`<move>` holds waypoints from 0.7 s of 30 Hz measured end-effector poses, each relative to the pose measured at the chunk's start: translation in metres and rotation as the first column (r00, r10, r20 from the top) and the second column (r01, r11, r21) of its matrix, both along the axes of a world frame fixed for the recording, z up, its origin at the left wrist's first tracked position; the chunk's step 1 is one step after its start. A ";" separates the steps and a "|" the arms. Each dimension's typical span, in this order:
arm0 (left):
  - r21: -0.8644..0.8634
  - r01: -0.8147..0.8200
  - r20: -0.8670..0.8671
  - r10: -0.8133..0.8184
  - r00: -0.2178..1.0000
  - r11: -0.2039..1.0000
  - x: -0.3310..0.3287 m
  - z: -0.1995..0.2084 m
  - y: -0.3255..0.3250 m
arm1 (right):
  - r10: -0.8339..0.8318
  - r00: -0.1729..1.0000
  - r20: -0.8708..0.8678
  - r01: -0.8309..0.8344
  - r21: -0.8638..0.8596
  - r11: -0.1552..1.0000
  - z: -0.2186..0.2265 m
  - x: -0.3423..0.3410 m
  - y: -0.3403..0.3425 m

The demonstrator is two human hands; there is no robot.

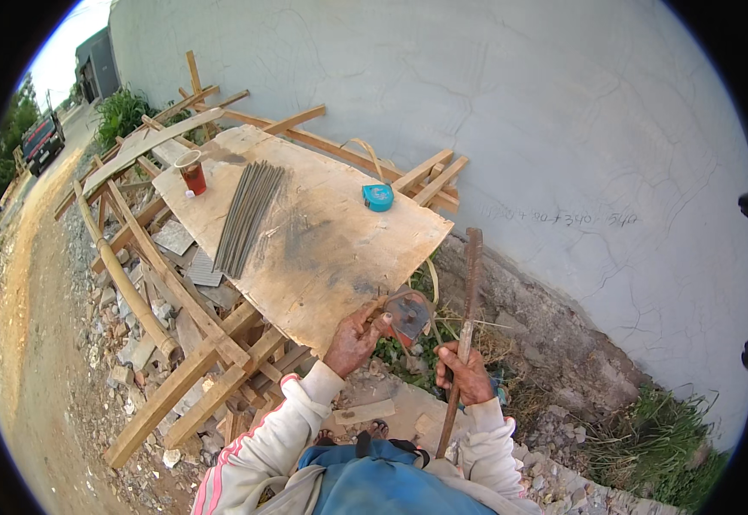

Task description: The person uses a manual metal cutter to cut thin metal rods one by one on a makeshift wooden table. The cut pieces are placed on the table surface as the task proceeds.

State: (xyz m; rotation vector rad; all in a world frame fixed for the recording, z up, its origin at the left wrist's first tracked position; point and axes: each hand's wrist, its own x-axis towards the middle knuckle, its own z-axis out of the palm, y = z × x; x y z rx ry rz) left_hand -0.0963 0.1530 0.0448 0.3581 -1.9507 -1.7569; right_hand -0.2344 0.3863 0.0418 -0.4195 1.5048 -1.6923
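My right hand [465, 374] is closed around a long, rust-brown bar [472, 287] that stands nearly upright. My left hand [358, 338] is at the board's near edge with its fingers curled together. A thin curved strip or rod [431, 302] arcs from beside those fingers towards the right hand; whether the left hand grips it cannot be made out. Just past the left fingertips is a dark grey flat piece [410, 318] with some red at its edge. On the wooden board [340, 223] lies a bundle of thin grey rods [249, 219].
A blue tape measure [378, 197] and a cup of reddish drink [192, 174] stand on the board. Timber beams [181, 390] and a bamboo pole [123, 273] stick out at left over rubble. A cracked grey wall [563, 129] rises at right. A dark vehicle [42, 143] stands far left.
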 end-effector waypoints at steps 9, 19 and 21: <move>0.306 -0.134 0.108 0.105 0.989 0.943 -0.010 -0.023 0.000 | 0.154 0.981 -0.118 -0.131 0.176 0.976 -0.005 -0.050 -0.018; 0.260 -0.264 0.296 0.183 0.937 0.929 -0.024 -0.016 0.005 | 0.313 0.928 -0.200 -0.226 0.365 0.903 0.004 -0.066 -0.017; 0.161 -0.246 0.298 0.191 0.935 0.956 -0.023 -0.009 0.007 | 0.267 0.944 -0.195 -0.191 0.338 0.921 -0.001 -0.062 -0.017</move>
